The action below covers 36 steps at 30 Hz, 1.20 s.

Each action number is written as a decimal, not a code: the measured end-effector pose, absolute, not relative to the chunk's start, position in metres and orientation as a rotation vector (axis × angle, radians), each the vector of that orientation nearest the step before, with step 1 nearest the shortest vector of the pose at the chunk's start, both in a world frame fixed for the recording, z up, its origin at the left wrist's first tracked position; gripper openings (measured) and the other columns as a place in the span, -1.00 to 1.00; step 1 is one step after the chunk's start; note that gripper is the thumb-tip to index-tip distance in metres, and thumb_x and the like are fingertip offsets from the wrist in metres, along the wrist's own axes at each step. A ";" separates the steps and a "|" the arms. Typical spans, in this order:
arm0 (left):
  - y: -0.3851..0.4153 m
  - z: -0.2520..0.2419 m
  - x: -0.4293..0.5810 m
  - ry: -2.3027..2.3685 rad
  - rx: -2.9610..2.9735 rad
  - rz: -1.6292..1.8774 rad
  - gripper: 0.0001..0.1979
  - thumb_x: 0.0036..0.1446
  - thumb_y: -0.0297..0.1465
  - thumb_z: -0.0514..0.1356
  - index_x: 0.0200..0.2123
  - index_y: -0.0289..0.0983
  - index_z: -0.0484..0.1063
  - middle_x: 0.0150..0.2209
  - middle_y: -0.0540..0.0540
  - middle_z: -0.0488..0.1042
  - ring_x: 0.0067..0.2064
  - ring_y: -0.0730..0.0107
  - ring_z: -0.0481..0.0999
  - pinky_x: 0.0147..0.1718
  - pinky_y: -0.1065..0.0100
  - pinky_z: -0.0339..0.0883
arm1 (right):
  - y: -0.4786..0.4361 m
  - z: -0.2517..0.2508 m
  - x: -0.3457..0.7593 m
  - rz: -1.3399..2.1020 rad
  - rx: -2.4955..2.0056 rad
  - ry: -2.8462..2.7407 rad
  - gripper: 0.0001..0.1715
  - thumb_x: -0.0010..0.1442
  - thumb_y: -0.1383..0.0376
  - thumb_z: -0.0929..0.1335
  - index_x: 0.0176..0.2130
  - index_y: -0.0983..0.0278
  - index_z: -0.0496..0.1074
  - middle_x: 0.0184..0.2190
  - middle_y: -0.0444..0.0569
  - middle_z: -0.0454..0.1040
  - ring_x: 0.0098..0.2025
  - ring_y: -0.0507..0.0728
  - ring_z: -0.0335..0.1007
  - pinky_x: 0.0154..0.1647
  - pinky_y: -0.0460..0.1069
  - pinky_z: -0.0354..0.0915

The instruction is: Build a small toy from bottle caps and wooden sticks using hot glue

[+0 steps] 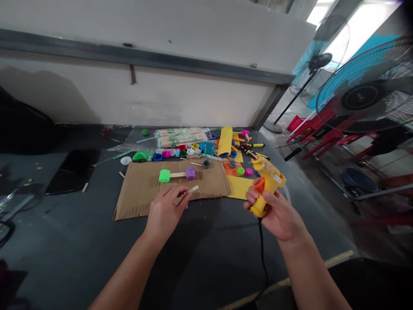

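Gluing step, by the look of it. Left hand [166, 211] pinches a small wooden stick [190, 190] over the near edge of the cardboard [142, 189]. Right hand [277, 215] wraps closed around the glue gun [266, 183], nozzle apparently pointing far-left, apart from the stick. Next move calls for nozzle meeting stick.

Pale wall [161, 99] with grey rail, dark table [80, 249], standing fans [364, 99], red chairs [322, 133], bright daylight right.
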<state>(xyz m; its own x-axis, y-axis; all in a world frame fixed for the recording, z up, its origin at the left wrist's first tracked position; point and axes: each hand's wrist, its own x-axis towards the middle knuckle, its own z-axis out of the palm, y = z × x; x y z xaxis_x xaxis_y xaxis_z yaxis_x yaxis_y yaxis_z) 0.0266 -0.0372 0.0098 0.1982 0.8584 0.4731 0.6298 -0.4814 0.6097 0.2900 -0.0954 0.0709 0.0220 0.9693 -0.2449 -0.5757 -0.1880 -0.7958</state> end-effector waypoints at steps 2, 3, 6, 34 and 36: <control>-0.036 0.011 0.025 1.411 2.234 1.165 -0.96 0.21 -0.39 0.20 -0.28 -0.22 0.45 -0.33 -0.02 0.51 -0.29 0.37 0.50 -0.27 0.33 0.36 | -0.083 0.077 0.277 1.669 -0.867 -0.650 -0.55 -0.06 0.14 0.53 -0.15 0.13 0.45 -0.40 -0.16 0.32 -0.36 0.01 0.30 -0.23 0.01 0.43; -0.035 0.011 0.024 1.424 2.251 1.170 -0.96 0.20 -0.40 0.21 -0.28 -0.22 0.45 -0.33 -0.03 0.50 -0.29 0.36 0.50 -0.27 0.33 0.36 | -0.077 0.079 0.271 1.725 -0.843 -0.702 -0.55 -0.07 0.11 0.53 -0.16 0.13 0.46 -0.40 -0.16 0.33 -0.36 0.02 0.31 -0.23 0.03 0.44; -0.032 0.009 0.021 1.451 2.274 1.164 -0.97 0.18 -0.42 0.21 -0.28 -0.23 0.45 -0.33 -0.04 0.49 -0.30 0.36 0.49 -0.27 0.33 0.37 | -0.059 0.074 0.252 1.716 -0.932 -0.869 -0.63 -0.10 0.10 0.53 -0.30 0.21 0.49 -0.46 -0.14 0.38 -0.44 0.02 0.34 -0.37 -0.01 0.43; -0.027 0.007 0.018 1.471 2.392 1.146 -0.91 0.14 -0.54 0.18 -0.28 -0.26 0.38 -0.20 -0.14 0.46 -0.12 0.26 0.48 -0.09 0.19 0.43 | -0.057 0.022 0.238 1.072 -1.437 -1.480 -0.76 0.05 0.18 0.44 -0.26 0.23 0.47 -0.30 -0.01 0.58 -0.27 0.18 0.53 -0.21 0.08 0.47; -0.028 0.007 0.018 1.480 2.394 1.139 -0.91 0.14 -0.53 0.17 -0.28 -0.26 0.38 -0.20 -0.14 0.46 -0.13 0.25 0.48 -0.11 0.19 0.43 | -0.057 0.019 0.239 1.026 -1.464 -1.543 -0.75 0.07 0.16 0.44 -0.24 0.23 0.47 -0.29 0.01 0.57 -0.25 0.20 0.53 -0.18 0.10 0.46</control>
